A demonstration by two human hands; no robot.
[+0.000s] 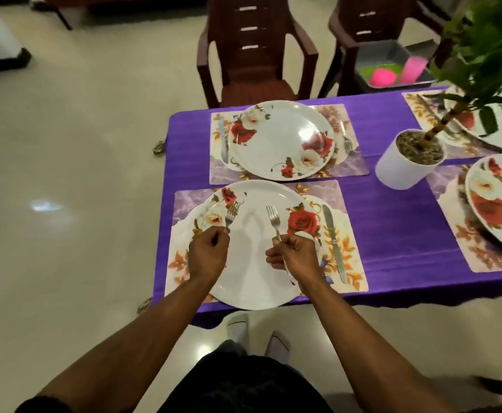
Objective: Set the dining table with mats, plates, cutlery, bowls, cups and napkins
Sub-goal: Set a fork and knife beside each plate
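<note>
Over the near floral plate [252, 263], which lies on a floral mat [342, 204], both my hands hold forks. My left hand [206, 254] grips one fork [232, 214] with its tines pointing away, above the plate's left side. My right hand [293, 253] grips a second fork [273, 219] above the plate's middle. A table knife [334, 242] lies on the mat to the right of this plate. The far plate [279, 138] sits on its own mat with a knife [223, 138] at its left and a fork [347, 143] at its right.
A purple cloth [392, 222] covers the table. A white potted plant [407, 162] stands right of centre, with two more plates [500, 204] on mats beyond it. Two brown chairs [255, 52] stand at the far side; one bears a grey tray [392, 55] with pink and green items.
</note>
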